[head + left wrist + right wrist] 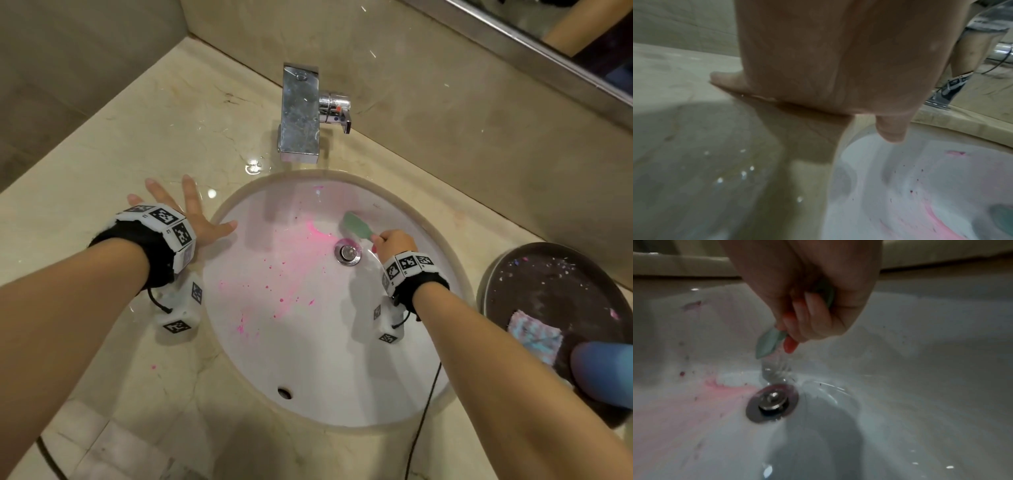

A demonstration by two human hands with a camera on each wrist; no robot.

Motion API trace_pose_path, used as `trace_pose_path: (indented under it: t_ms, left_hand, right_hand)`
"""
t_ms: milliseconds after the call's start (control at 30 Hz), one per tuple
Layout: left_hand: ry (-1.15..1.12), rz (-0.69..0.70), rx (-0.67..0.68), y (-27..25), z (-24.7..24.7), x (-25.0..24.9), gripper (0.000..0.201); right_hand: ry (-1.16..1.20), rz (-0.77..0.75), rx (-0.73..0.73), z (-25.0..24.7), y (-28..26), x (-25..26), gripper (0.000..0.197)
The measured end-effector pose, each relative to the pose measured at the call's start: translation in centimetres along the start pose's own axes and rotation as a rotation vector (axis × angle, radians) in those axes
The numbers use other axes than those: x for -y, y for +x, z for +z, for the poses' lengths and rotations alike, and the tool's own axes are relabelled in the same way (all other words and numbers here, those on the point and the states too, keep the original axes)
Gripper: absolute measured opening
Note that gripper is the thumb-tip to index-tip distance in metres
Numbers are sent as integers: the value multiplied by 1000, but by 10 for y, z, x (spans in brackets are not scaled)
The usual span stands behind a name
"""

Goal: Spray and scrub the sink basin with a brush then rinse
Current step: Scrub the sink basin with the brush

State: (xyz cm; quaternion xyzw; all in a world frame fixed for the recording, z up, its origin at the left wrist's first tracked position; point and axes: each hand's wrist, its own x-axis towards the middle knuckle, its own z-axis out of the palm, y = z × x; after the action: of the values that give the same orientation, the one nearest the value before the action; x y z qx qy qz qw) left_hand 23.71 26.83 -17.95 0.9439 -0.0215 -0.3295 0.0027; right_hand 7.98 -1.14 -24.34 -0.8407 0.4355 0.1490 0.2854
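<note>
The white round sink basin is smeared and spotted with pink, thickest left of the metal drain. My right hand grips the handle of a pale green brush, whose head lies against the basin just behind the drain. In the right wrist view my fingers curl round the green brush, its clear bristles touching the basin above the drain. My left hand rests flat with spread fingers on the counter at the basin's left rim; its palm presses the wet marble.
A chrome faucet with a side lever stands behind the basin. A dark round tray at the right holds a pastel cloth and a blue object. The beige marble counter has water drops; a black cable hangs at the front.
</note>
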Motion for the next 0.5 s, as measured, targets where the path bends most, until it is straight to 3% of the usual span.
trace_pose_path:
  t_ms: [167,333,500]
  left_hand:
    - [-17,3,-9,2,2,1,112]
    - [-34,6,2,3,2,2,110]
    - [-49,7,12,4,2,2,109]
  right_hand:
    - [145,-190,-119,-3,1,25,27]
    - [101,-65,1,-6,4,30,28]
    - [179,-199,-89,-5,5,37,29]
